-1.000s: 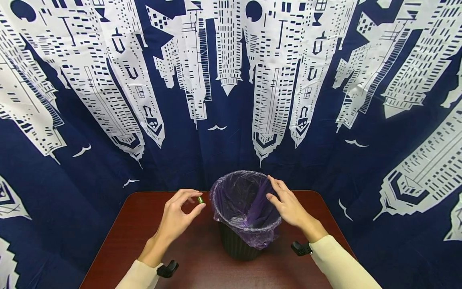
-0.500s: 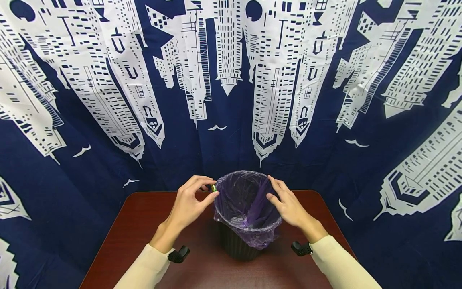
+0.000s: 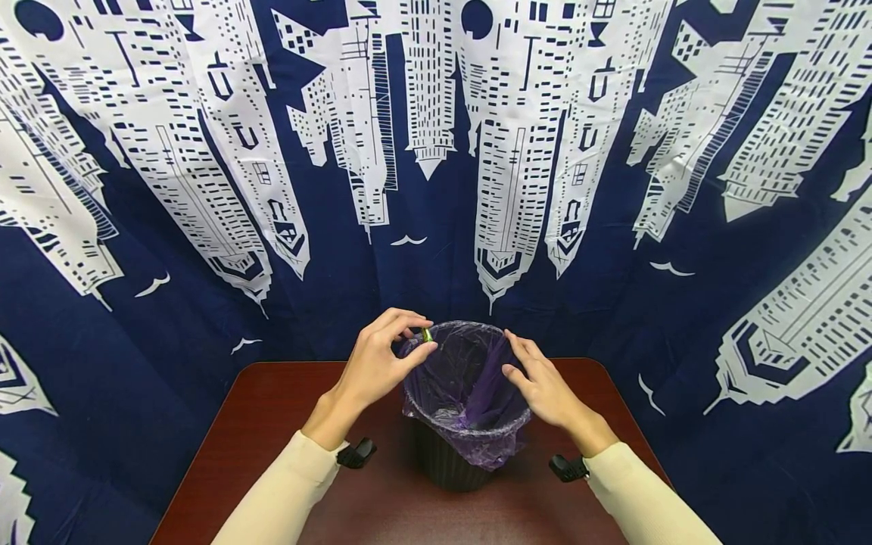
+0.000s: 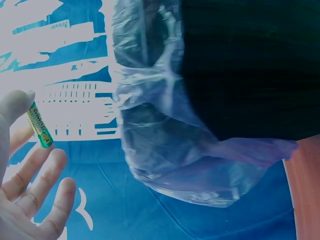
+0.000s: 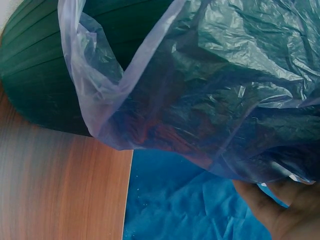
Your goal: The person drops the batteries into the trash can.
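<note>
My left hand pinches a small green battery between thumb and fingertips. In the head view the battery stands at the left back part of the rim of a dark ribbed trash bin. A purple plastic bag lines the bin and folds out over its edge. My right hand rests at the bin's right side, fingers extended along the rim. In the right wrist view its fingers lie right at the bag's fold, partly hidden by it.
The bin stands on a reddish-brown wooden table. Behind the table hangs a dark blue curtain with white buildings printed on it. A small black camera sits on each wrist.
My left hand has carried the battery right and upward from beside the bin to its rim. My right hand and the bin have stayed in place.
</note>
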`<state>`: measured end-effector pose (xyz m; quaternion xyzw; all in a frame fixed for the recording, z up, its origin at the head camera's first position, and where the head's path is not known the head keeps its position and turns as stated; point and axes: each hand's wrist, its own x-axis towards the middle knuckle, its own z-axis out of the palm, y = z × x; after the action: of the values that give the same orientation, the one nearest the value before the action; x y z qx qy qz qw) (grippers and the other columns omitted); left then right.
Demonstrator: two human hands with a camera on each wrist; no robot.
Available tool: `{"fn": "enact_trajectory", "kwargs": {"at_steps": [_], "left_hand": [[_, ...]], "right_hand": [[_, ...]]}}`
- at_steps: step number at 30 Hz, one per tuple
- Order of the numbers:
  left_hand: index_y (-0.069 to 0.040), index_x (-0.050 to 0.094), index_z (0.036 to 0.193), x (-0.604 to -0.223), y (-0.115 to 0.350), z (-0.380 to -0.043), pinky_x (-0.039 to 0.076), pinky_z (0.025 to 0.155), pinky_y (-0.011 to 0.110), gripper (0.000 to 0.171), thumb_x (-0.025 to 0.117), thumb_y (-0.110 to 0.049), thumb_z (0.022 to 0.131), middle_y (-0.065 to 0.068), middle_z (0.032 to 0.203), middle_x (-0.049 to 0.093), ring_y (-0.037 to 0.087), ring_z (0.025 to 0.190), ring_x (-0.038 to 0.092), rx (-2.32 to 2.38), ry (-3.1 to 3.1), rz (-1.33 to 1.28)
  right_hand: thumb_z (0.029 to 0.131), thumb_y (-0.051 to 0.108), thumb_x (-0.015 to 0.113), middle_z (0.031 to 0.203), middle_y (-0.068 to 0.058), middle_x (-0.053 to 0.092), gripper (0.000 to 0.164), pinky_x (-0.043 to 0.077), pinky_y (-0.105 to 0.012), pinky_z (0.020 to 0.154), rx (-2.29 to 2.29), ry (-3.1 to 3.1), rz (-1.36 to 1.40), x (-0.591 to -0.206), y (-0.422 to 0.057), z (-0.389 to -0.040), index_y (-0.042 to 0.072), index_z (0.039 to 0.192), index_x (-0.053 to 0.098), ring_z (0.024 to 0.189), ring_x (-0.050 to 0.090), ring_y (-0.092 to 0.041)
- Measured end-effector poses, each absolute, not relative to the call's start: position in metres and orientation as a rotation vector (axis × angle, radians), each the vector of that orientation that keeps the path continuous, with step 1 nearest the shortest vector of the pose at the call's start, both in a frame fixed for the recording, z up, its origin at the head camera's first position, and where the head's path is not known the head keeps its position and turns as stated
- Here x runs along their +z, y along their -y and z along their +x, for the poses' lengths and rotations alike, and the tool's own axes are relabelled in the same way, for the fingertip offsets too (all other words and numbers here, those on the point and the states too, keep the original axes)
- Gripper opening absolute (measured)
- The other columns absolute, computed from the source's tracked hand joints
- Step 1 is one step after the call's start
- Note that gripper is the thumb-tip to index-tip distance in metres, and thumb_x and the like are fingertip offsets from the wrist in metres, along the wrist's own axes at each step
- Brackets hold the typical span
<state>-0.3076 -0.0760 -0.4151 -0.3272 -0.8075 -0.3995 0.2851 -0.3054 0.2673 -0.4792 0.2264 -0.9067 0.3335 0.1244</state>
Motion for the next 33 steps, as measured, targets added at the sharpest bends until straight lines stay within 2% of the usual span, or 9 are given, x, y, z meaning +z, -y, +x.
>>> {"fn": "enact_trajectory", "kwargs": {"at_steps": [8, 14, 25, 33], "left_hand": [[-0.012, 0.087, 0.129, -0.397, 0.067, -0.318, 0.070, 0.091, 0.046, 0.035, 0.096, -0.024, 0.099, 0.005, 0.127, 0.082, 0.030, 0.100, 0.080, -1.026, 2.235, -0.896], [-0.015, 0.086, 0.130, -0.386, 0.060, -0.326, 0.070, 0.093, 0.052, 0.033, 0.095, -0.026, 0.100, 0.005, 0.126, 0.081, 0.030, 0.101, 0.079, -1.040, 2.299, -0.907], [-0.016, 0.085, 0.134, -0.374, 0.046, -0.339, 0.069, 0.093, 0.045, 0.035, 0.092, -0.032, 0.103, 0.008, 0.130, 0.081, 0.024, 0.105, 0.076, -0.981, 2.394, -0.913], [-0.017, 0.085, 0.134, -0.369, 0.038, -0.343, 0.068, 0.091, 0.040, 0.036, 0.092, -0.034, 0.103, 0.006, 0.131, 0.081, 0.029, 0.107, 0.079, -0.943, 2.405, -0.935]], "right_hand": [[0.120, 0.024, 0.059, 0.175, -0.028, 0.051, 0.069, 0.041, -0.077, 0.133, 0.973, 2.654, 0.652, -0.479, -0.267, -0.305, -0.004, 0.179, 0.037, 0.163, 0.052, -0.054], [0.119, 0.021, 0.059, 0.174, -0.029, 0.051, 0.069, 0.042, -0.078, 0.132, 0.973, 2.653, 0.656, -0.480, -0.268, -0.305, -0.004, 0.179, 0.037, 0.162, 0.053, -0.055], [0.118, 0.020, 0.059, 0.175, -0.029, 0.050, 0.069, 0.041, -0.079, 0.132, 0.964, 2.658, 0.652, -0.479, -0.268, -0.305, -0.003, 0.179, 0.037, 0.163, 0.052, -0.055], [0.119, 0.020, 0.059, 0.175, -0.029, 0.050, 0.068, 0.041, -0.079, 0.132, 0.973, 2.659, 0.649, -0.478, -0.267, -0.305, -0.003, 0.179, 0.037, 0.163, 0.052, -0.056]]}}
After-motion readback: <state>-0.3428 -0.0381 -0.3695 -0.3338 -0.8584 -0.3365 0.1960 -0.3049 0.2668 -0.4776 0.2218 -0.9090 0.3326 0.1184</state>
